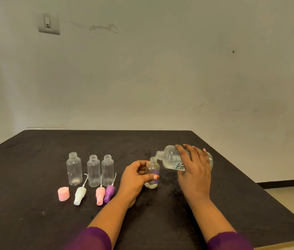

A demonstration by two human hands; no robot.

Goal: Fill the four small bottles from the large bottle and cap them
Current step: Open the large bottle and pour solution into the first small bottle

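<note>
The right hand (193,168) wraps the belly of the large bottle (169,157), tipped almost flat, its neck right at the mouth of a small bottle (152,170) that the left hand (135,175) pinches upright on the desk (34,222). Both look like light, clear plastic, probably slick and squashable, so a gentle mid-body hold seems wise. Three empty bottles (93,171) wait further left, spray tops (100,195) lying before them.
</note>
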